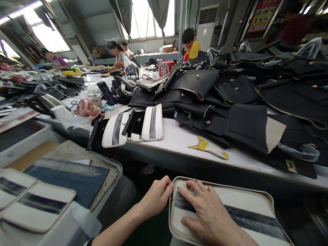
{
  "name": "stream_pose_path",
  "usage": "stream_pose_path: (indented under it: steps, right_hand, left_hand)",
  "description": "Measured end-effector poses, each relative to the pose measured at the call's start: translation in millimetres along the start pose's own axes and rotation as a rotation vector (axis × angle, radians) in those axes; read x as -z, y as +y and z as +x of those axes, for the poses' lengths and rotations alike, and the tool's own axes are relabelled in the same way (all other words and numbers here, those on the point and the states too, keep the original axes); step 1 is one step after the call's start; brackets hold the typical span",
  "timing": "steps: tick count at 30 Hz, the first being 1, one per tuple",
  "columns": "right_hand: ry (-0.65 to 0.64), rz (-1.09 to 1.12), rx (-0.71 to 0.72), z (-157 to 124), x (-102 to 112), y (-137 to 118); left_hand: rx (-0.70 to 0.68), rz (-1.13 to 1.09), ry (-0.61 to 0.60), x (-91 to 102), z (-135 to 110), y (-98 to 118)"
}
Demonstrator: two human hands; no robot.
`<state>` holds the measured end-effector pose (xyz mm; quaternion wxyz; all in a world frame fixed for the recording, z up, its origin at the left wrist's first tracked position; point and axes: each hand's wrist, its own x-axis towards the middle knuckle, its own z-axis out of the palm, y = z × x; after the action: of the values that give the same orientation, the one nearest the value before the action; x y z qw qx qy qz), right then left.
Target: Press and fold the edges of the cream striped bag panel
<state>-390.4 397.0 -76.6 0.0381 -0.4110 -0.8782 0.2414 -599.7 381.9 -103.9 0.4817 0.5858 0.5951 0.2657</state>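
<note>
A cream bag panel [246, 196] with rounded corners and a broad dark stripe lies low in front of me. At its upper left edge my left hand [160, 194] is closed, thumb and fingers pinching the rim. My right hand [207, 210] rests on the panel's left part, palm down with fingers spread across the stripe. What supports the panel is mostly hidden. Similar striped panels [152, 121] lie at the edge of the white table. More striped cream panels [43, 206] are at my left.
Black leather bag pieces [246, 119] with metal clasps are heaped on the white table [174, 135]. Near its edge lies a yellow flat tool with a whitish handle [208, 147]. A pink fan [87, 108] and metal kettle [51, 102] stand left. Several people sit farther back.
</note>
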Motion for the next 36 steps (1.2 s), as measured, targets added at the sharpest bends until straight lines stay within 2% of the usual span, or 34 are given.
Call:
stream_pose_path:
  steps: [3, 8, 12, 21, 29, 36]
  right_hand:
    - [0.001, -0.002, 0.016, 0, 1, 0]
    - [0.013, -0.001, 0.024, -1, 3, 0]
    - [0.019, -0.007, 0.036, -2, 2, 1]
    - [0.029, -0.008, 0.032, 0, -1, 4]
    - [0.024, -0.002, 0.031, -1, -1, 4]
    - [0.037, -0.008, 0.034, -1, 2, 4]
  left_hand:
    - [0.0, -0.067, 0.012, -2.4, -4, -3]
    - [0.046, -0.197, -0.06, -10.4, -12, -19]
    - [0.088, -0.165, -0.073, -10.7, -14, -25]
    - [0.044, 0.166, -0.183, 8.2, -10, 0]
    - [0.094, 0.239, -0.26, 12.5, -12, 9]
    - [-0.087, 0.457, -0.276, 12.9, -5, 29]
